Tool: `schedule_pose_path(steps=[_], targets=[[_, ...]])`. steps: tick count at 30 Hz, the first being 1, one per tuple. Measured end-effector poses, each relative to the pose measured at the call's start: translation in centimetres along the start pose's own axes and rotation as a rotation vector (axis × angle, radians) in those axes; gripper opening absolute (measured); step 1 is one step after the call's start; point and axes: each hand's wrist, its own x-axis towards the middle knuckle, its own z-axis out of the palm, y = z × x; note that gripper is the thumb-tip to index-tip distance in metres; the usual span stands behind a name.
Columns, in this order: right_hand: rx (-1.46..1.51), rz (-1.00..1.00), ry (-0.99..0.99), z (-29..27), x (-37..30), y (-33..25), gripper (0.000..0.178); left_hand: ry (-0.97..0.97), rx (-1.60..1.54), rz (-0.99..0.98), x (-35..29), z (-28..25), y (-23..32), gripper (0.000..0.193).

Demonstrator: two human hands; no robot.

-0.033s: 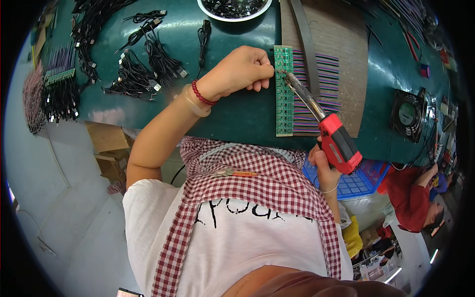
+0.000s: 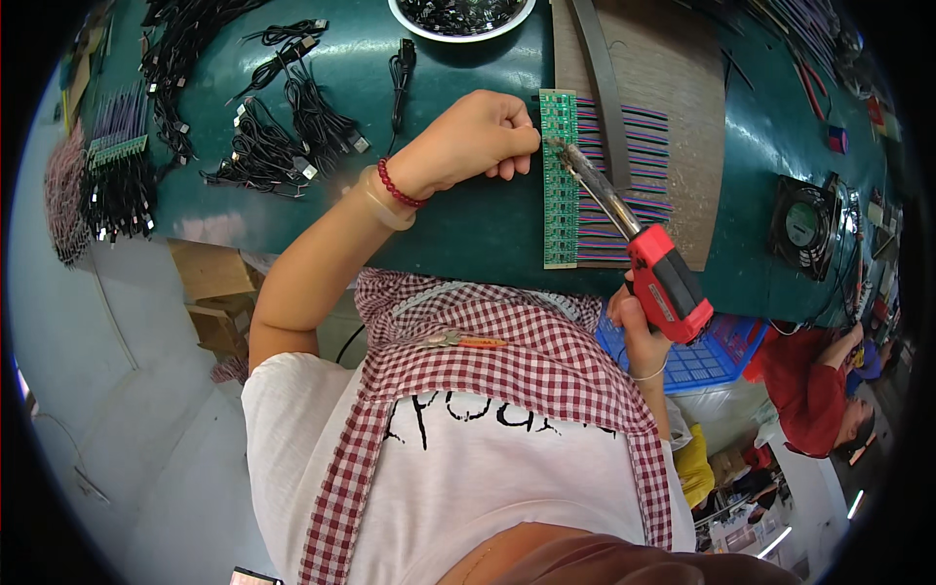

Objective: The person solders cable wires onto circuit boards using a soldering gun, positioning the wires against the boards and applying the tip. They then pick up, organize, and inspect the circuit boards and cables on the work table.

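Observation:
A long green circuit board panel (image 2: 561, 219) lies upright in the picture on a brown board, with rows of coloured wires (image 2: 624, 210) running off its right side. Beside the panel's upper left edge, my left hand (image 2: 497, 136) is closed in a pinch; whatever its fingertips hold is hidden. My right hand (image 2: 639, 331) grips a red and black soldering gun (image 2: 668, 283), its fingers partly covered by the handle. The metal barrel slants up and left, and its tip is over the panel, close to my left fingertips.
A grey strip (image 2: 602, 93) lies across the wires on the brown board (image 2: 692, 127). Bundles of black cables (image 2: 317, 112) are on the green table at left. A white bowl (image 2: 463, 37) of black parts stands at the back. A fan (image 2: 801, 226) is at right, a person (image 2: 814, 390) beyond.
The soldering gun has shifted very slightly to the left, its tip moving a little over the panel. My left hand stays where it was.

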Motion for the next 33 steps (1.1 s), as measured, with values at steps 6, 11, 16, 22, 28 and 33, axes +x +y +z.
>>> schedule_pose_path(steps=[6,11,16,22,28,33], targets=[[0.020,0.017,0.029,0.8,0.5,-1.7,0.038,0.006,-0.002,0.002,-0.2,-0.2,-0.1,0.014],[0.172,0.049,0.116,1.2,1.3,-3.7,0.043,0.000,0.001,-0.010,0.0,-0.1,0.0,0.015],[0.272,-0.033,0.129,0.2,1.4,-3.8,0.044,-0.002,0.037,-0.004,0.3,0.4,0.3,0.016],[0.397,-0.365,0.456,-5.4,0.8,-6.1,0.045,-0.046,-0.018,0.080,0.0,0.3,0.1,0.018],[0.126,-0.553,0.918,-13.8,-1.2,-6.5,0.041,0.186,0.558,0.107,-1.3,-1.4,3.3,0.023],[0.059,-0.426,1.212,-18.5,1.8,-1.7,0.024,0.657,1.015,0.462,1.5,-6.0,4.5,0.017]])
